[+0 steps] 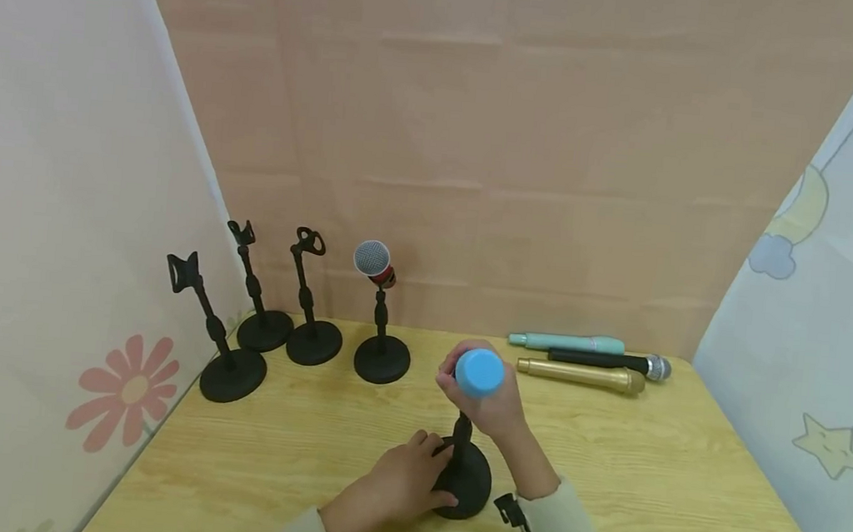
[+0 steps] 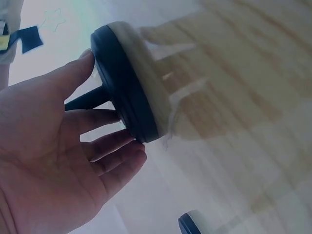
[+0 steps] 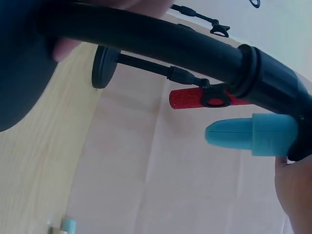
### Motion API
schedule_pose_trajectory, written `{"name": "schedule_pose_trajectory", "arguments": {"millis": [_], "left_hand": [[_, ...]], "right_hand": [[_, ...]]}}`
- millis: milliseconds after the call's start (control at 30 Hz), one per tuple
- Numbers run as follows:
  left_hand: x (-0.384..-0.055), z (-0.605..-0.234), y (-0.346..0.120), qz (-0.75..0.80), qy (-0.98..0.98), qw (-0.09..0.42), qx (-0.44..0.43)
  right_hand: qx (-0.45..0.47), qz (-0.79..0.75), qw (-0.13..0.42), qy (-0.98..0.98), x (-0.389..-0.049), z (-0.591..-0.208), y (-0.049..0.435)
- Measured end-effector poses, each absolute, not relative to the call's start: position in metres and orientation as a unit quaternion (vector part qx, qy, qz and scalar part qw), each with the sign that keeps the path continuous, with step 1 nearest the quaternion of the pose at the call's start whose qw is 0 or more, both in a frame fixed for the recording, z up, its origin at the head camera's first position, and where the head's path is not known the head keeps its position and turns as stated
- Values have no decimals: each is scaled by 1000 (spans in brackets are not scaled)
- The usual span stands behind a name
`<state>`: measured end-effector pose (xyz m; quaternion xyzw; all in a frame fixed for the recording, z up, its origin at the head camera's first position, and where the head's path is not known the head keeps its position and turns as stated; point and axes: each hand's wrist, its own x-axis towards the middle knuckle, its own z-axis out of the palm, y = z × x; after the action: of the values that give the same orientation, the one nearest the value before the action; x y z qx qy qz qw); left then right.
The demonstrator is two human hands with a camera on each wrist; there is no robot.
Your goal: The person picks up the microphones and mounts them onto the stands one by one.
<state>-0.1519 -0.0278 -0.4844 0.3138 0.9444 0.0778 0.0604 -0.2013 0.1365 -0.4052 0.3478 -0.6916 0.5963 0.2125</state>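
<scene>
At the front of the table stands a black microphone stand with a round base (image 1: 474, 485). My left hand (image 1: 406, 475) holds that base, thumb and fingers on opposite sides of its rim (image 2: 124, 83). Above it, my right hand (image 1: 503, 412) grips a blue microphone (image 1: 480, 374), its round top facing the head camera. In the right wrist view the microphone's tapered blue end (image 3: 234, 135) sticks out beside the top of the stand's pole (image 3: 146, 41). Most of the right hand is cut off there, and the clip is only partly visible.
A red microphone with a silver mesh head (image 1: 372, 257) sits in another stand (image 1: 381, 359) at the back. Three bare-clipped stands (image 1: 233, 376) are at left. Teal (image 1: 571, 342), black (image 1: 592, 358) and gold (image 1: 576, 375) microphones lie at the back right, before a paper-covered wall.
</scene>
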Motion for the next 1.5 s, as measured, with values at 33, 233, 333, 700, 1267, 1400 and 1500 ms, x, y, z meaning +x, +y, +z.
{"name": "schedule_pose_trajectory", "arguments": {"millis": [33,233,333,700,1267,1400,1500], "left_hand": [[-153,-483,-29,95,944,67,310],[-158,-475,-38,206,932,75,288],[-161,-465,-41,248,920,57,296],[-164,-448,-30,435,839,42,325],[-166,-452,-16,523,814,17,250],[-167,-452,-17,512,816,15,269],[-169,-451,-21,493,806,44,324]], "right_hand": [[342,599,206,-694,-200,-406,139],[317,576,180,-732,-189,-416,164],[313,548,164,-758,-186,-426,178],[331,420,-51,-843,-174,-462,210],[338,210,-130,-908,-160,-482,190],[333,205,-132,-911,-160,-483,189],[334,210,-132,-909,-160,-482,189]]}}
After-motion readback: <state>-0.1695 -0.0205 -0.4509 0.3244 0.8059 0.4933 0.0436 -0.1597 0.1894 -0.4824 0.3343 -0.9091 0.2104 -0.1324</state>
